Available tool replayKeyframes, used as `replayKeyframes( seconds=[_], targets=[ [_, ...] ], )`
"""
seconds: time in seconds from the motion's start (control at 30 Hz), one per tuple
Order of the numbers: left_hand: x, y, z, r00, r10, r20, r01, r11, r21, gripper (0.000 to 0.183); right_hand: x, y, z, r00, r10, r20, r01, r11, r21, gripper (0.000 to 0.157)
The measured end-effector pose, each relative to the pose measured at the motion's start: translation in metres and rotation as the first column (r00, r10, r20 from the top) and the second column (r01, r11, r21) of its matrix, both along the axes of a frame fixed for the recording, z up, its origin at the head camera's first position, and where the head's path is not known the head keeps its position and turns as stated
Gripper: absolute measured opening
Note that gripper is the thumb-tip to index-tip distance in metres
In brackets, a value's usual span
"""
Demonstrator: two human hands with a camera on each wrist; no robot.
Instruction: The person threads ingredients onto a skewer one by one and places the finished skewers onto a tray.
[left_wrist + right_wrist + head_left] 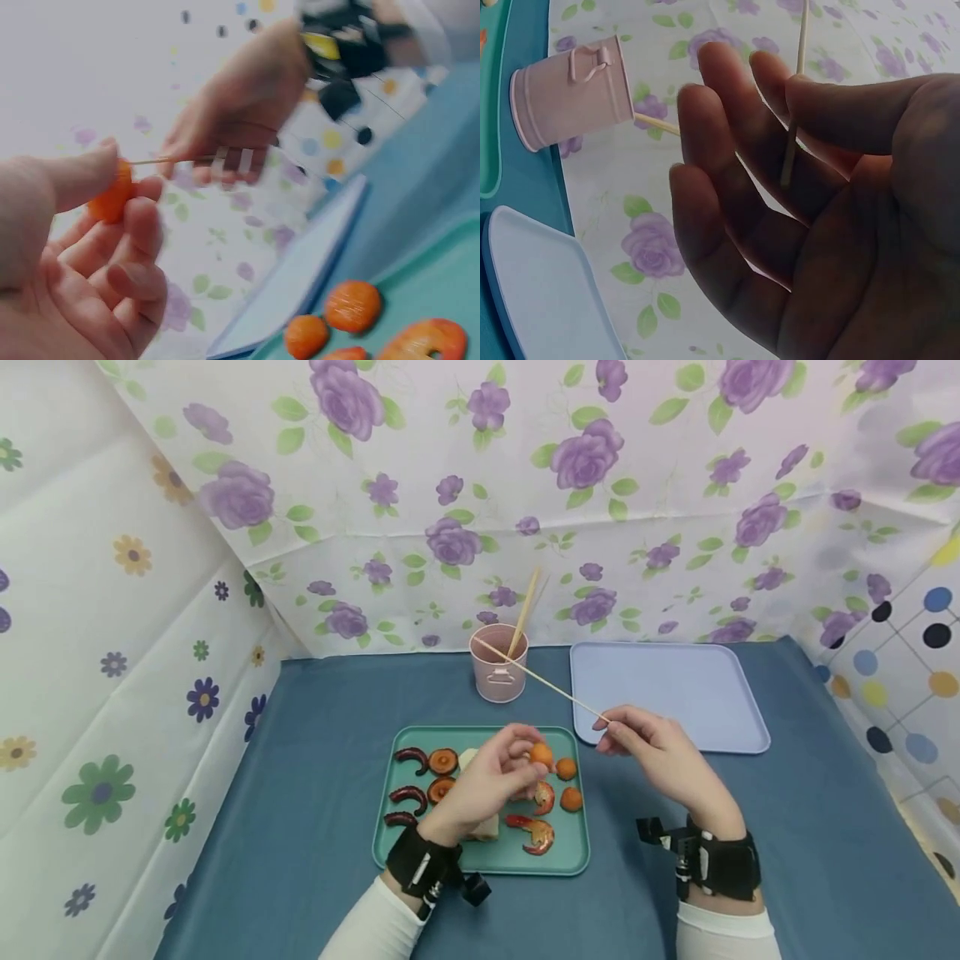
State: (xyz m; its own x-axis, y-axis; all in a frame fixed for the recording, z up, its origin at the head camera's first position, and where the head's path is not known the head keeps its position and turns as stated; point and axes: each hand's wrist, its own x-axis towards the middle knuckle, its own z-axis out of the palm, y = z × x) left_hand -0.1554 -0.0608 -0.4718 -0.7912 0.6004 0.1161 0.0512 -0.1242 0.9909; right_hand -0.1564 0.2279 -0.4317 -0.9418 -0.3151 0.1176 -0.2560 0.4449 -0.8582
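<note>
Over the green tray [525, 863], my left hand [495, 770] pinches a small orange ball [542, 754] between thumb and fingers. My right hand [660, 753] pinches a thin wooden skewer [558, 689] near one end, its other fingers loosely bent. In the head view the skewer slants up and left, its far end overlapping the pink bucket. The left wrist view shows the skewer [150, 161] running to the ball [112, 196], its end hidden by the thumb. Two more orange balls [572, 799] and cooked-looking shrimp [538, 835] lie on the tray's right side.
Curled dark-red sausages [408, 795], brown mushroom caps [442, 762] and pale pieces [487, 828] fill the green tray's left and middle. Behind it stands a pink bucket [498, 687] with skewers [527, 606]. A pale blue tray [667, 693] lies at the back right, by the flowered cloth.
</note>
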Motion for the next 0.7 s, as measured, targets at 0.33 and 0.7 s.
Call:
replayKeyframes(
  seconds=[0.33, 0.7],
  targets=[
    [-0.016, -0.033, 0.007, 0.984, 0.153, 0.091, -0.174, 0.936, 0.307, 0.054, 0.003, 0.012, 0.000, 0.997, 0.071, 0.032, -0.071, 0.997, 0.008, 0.023],
    [-0.023, -0.050, 0.014, 0.976, 0.199, 0.090, -0.218, 0.883, 0.415, 0.051, 0.006, 0.021, 0.006, 0.984, 0.129, 0.122, -0.129, 0.992, -0.006, 0.025]
  ],
)
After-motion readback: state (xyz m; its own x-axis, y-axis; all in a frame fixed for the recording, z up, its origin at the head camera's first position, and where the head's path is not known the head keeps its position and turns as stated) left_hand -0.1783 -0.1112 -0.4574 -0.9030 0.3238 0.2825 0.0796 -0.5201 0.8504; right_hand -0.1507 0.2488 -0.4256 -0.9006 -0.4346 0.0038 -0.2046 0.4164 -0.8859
